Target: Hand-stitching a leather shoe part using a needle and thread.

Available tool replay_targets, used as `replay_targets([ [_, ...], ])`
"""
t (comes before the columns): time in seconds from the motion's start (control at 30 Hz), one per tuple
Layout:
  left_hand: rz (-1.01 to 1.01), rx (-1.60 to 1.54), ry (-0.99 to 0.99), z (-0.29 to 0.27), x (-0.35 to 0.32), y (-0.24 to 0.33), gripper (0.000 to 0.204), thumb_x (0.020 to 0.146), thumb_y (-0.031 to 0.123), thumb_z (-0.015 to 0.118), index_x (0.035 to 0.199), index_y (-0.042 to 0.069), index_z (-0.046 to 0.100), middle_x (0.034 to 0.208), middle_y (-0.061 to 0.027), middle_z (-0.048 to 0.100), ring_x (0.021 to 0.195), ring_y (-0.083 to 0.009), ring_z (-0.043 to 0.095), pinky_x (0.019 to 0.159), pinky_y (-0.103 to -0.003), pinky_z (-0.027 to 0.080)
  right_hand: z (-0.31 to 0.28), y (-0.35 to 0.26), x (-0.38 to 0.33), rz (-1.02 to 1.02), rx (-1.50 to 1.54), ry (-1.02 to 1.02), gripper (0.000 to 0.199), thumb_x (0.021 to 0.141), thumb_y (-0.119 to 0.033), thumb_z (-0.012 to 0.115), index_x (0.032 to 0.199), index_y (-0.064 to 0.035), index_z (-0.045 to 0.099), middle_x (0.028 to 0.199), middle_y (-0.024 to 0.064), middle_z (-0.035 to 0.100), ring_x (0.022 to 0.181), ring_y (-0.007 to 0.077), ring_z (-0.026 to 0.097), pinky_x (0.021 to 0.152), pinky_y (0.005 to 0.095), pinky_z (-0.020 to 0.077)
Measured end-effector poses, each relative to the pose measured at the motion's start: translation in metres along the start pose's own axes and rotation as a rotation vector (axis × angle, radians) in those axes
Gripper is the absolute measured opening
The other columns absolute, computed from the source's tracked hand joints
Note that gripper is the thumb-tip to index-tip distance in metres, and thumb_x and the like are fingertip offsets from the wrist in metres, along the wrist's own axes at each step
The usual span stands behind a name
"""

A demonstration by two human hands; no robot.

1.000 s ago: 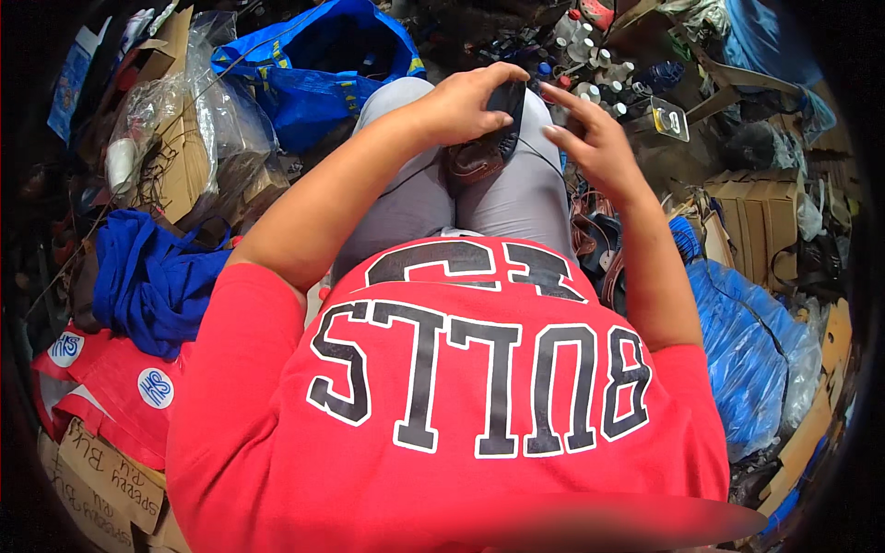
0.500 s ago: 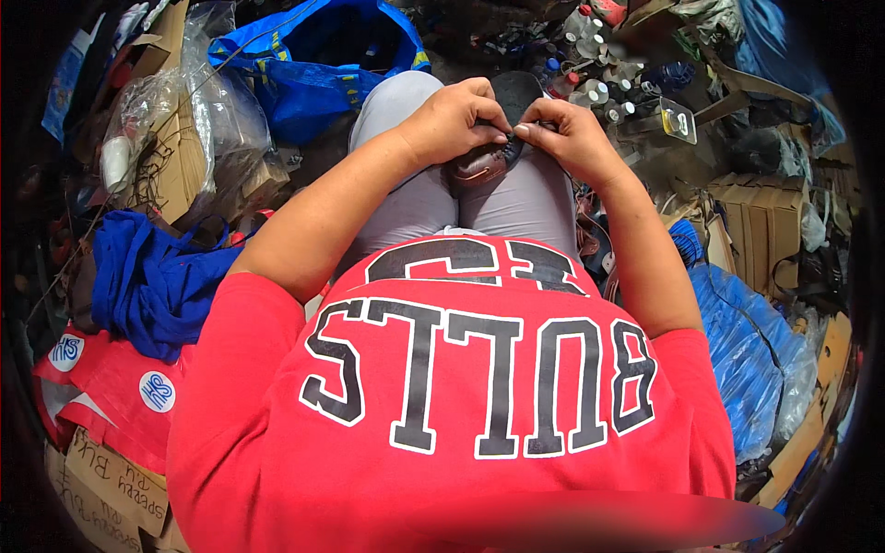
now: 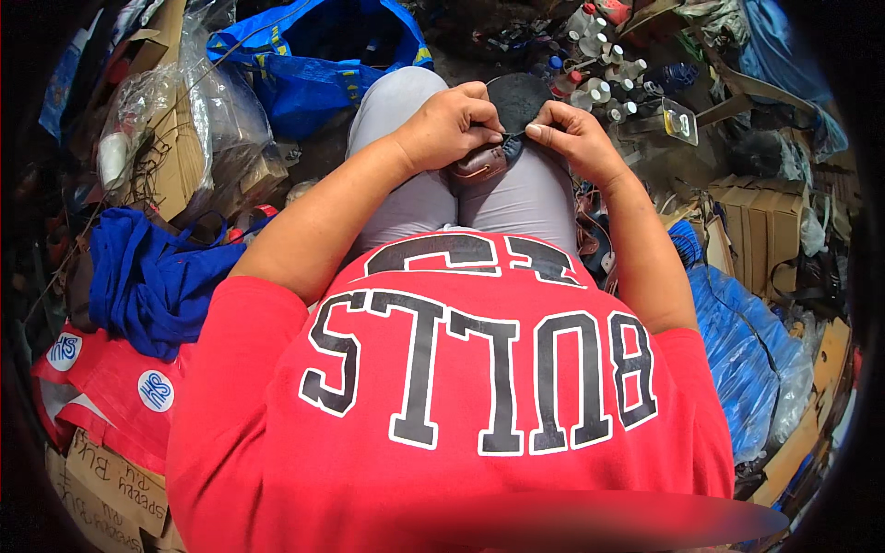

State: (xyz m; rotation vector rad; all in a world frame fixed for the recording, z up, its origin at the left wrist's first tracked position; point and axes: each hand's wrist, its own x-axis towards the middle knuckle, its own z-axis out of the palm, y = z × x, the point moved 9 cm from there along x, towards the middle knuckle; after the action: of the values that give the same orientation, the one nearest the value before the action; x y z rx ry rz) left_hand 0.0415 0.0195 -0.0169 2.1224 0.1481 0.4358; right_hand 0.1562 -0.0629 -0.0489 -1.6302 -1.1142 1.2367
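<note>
A dark brown leather shoe with a pale stitched line rests across my grey-trousered thighs. Beyond it, by my right knee, shows a black rounded piece; whether it belongs to the shoe I cannot tell. My left hand is closed in a pinch right above the shoe's upper edge. To the right, my right hand pinches thumb against forefinger beside the black piece. The fingertips of both hands are a short way apart, and whatever they hold is too fine to make out.
Ahead on the left stands an open blue bag. Several capped bottles crowd the ground ahead right. Flattened cardboard and blue plastic sheeting lie on my right. Blue cloth and a red bag are on my left.
My right hand has drawn slightly right, away from the left, widening the space between the fingertips. More of the black rounded piece shows. My left hand has shifted slightly left.
</note>
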Motion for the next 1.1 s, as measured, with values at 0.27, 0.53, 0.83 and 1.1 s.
replay_targets([
  [0.27, 0.008, 0.001, 0.017, -0.001, 0.003, 0.001, 0.011, 0.073, 0.002, 0.072, 0.083, 0.006, 0.069, 0.079, -0.0063, 0.054, 0.073, -0.0203, 0.056, 0.064, -0.029, 0.045, 0.004, -0.012, 0.000, -0.007, -0.086, 0.062, 0.016, 0.084, -0.017, 0.069, 0.080, -0.0047, 0.061, 0.070, -0.0067, 0.054, 0.065, 0.0028, 0.045, 0.057, 0.0191, 0.0369],
  [0.53, -0.108, 0.031, -0.066, 0.002, 0.008, -0.008, 0.012, 0.077, 0.016, 0.073, 0.086, 0.008, 0.071, 0.079, -0.0053, 0.052, 0.078, -0.0191, 0.055, 0.069, -0.030, 0.044, 0.001, -0.018, -0.007, -0.039, -0.056, 0.117, 0.015, 0.085, -0.017, 0.069, 0.091, -0.0050, 0.063, 0.075, -0.0047, 0.052, 0.069, 0.0043, 0.044, 0.061, 0.0208, 0.0375],
  [0.83, -0.401, 0.002, -0.436, 0.020, 0.030, -0.025, 0.019, 0.078, 0.022, 0.073, 0.089, 0.006, 0.072, 0.087, -0.0049, 0.052, 0.084, -0.0177, 0.056, 0.076, -0.030, 0.045, -0.018, -0.036, -0.037, -0.148, -0.264, 0.247, 0.026, 0.086, -0.002, 0.059, 0.110, -0.0081, 0.067, 0.080, -0.0027, 0.045, 0.073, 0.0070, 0.044, 0.065, 0.0219, 0.0410],
  [1.1, -0.473, -0.463, -0.519, 0.037, 0.025, -0.043, 0.023, 0.079, 0.016, 0.072, 0.095, 0.000, 0.069, 0.084, -0.0021, 0.067, 0.082, -0.0120, 0.060, 0.080, -0.026, 0.045, -0.017, -0.044, -0.028, -0.180, -0.511, 0.261, 0.014, 0.076, 0.001, 0.068, 0.089, -0.0037, 0.070, 0.085, 0.0040, 0.062, 0.079, 0.0127, 0.059, 0.069, 0.0250, 0.0459],
])
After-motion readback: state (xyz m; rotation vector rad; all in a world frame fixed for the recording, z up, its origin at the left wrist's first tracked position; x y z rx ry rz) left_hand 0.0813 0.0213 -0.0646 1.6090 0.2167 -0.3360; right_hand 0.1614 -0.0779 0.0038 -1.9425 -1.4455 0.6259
